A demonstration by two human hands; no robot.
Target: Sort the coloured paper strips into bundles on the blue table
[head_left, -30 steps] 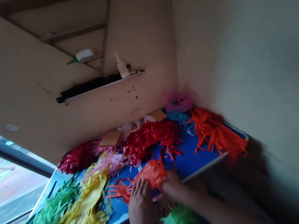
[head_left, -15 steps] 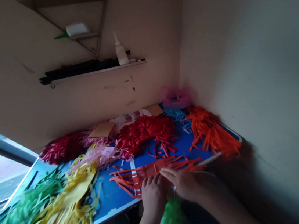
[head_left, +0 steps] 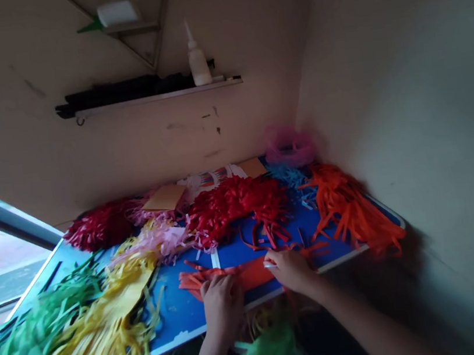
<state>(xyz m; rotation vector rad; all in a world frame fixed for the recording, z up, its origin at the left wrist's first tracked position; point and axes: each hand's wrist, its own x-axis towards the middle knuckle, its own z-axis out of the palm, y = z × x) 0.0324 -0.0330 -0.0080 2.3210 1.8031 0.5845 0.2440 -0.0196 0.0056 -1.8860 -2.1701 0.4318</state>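
An orange-red fringed paper strip lies near the front edge of the blue table. At its left part, my left hand is closed with curled fingers on the gathered fringe. My right hand grips the strip's right part, fingers bent. A small white band or object shows at its fingers; I cannot tell which. Between the hands the strip looks folded and narrow, with loose ends sticking out on both sides. Just behind it lies a dark red fringed bundle.
Yellow fringe and green fringe cover the left side. An orange bundle hangs over the right edge. Cardboard pieces lie at the back. A glue bottle stands on the wall shelf. Green material is below the table edge.
My hands have moved apart, the left one leftward and the right one a little right and up. The strip, spread wide before, is now narrower between them. The view has shifted slightly.
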